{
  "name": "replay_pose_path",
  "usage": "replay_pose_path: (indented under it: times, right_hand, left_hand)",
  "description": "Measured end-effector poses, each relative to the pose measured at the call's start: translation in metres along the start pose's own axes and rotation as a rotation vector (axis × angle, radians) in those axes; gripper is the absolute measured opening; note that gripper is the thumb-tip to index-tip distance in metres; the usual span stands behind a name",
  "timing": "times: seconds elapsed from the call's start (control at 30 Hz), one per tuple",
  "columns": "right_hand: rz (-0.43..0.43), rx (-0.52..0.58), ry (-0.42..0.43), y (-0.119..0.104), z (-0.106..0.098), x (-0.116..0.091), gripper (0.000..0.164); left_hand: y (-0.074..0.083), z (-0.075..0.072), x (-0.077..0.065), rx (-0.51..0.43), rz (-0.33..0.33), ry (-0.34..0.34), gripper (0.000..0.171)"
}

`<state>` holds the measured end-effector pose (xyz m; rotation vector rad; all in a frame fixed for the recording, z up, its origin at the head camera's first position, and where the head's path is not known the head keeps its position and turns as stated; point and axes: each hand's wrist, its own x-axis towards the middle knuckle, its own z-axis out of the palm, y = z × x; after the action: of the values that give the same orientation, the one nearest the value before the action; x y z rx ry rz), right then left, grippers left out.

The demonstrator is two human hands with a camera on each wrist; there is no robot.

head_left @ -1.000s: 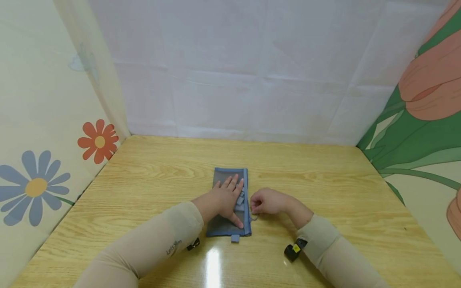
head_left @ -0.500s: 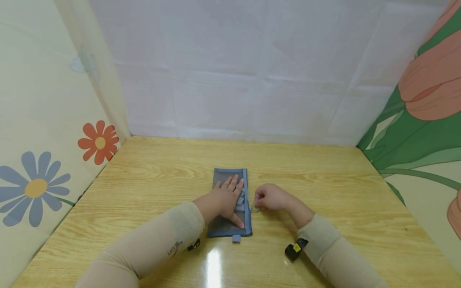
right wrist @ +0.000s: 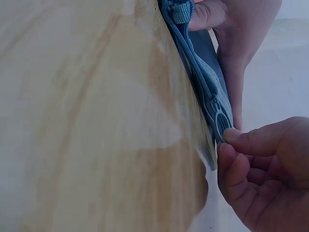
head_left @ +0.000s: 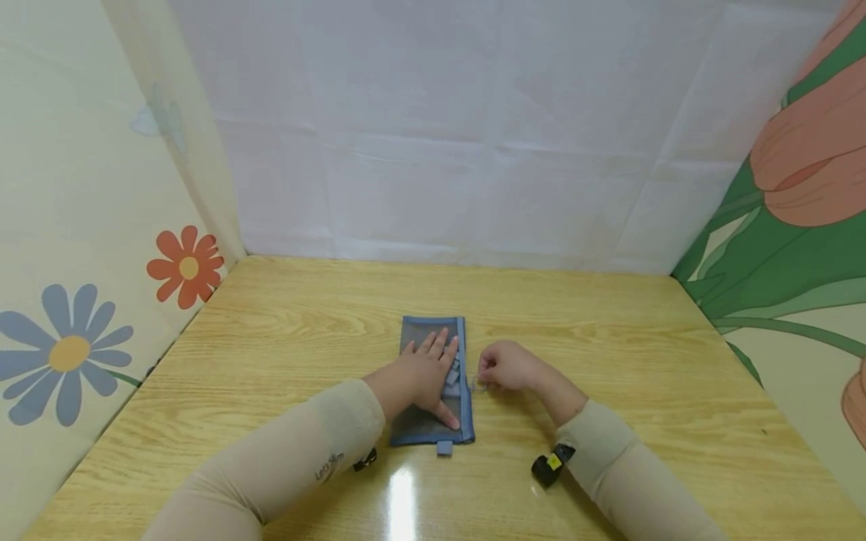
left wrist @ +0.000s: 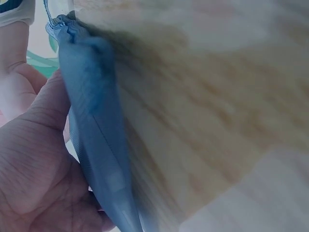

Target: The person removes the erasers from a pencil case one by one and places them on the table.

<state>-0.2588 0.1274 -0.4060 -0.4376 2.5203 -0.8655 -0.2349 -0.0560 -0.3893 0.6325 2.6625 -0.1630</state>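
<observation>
A blue zip pouch (head_left: 428, 430) with a grey mesh face lies flat on the table, its zip along the right side. Across the mesh my left hand (head_left: 422, 376) presses down, fingers straight and spread. Beside the zip edge, my right hand (head_left: 510, 366) pinches the looped zip pull (right wrist: 222, 120) between thumb and forefinger. The zip's teeth part below the slider in the right wrist view. Blue-grey patches show through the mesh near my left fingers; what they are is hard to tell. In the left wrist view the pouch's side bulges beside my palm.
The wooden table (head_left: 325, 308) runs back to a white sheet (head_left: 433, 173). Flowered panels flank both sides, with a red flower (head_left: 187, 267) on the left. A small fabric tab (head_left: 444, 448) sticks out from the pouch's near edge.
My right hand has moved away from me along the zip edge with the pull, mostly in the first half second. My left hand stays pressed on the pouch.
</observation>
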Motion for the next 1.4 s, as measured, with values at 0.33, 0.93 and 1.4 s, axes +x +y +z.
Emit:
replay_pose_path:
  times: [0.33, 0.93, 1.4]
  right_hand:
    - [0.035, 0.006, 0.052, 0.001, -0.001, 0.008, 0.011]
    - [0.073, 0.032, 0.095, 0.002, -0.004, 0.019, 0.012]
    - [0.077, 0.055, 0.12, -0.001, -0.005, 0.023, 0.012]
  left_hand:
    - [0.0, -0.001, -0.001, 0.008, 0.002, 0.0, 0.138]
    - [-0.001, -0.001, -0.001, 0.004, 0.005, -0.005, 0.138]
    - [-0.001, -0.002, 0.0, -0.007, -0.001, -0.017, 0.137]
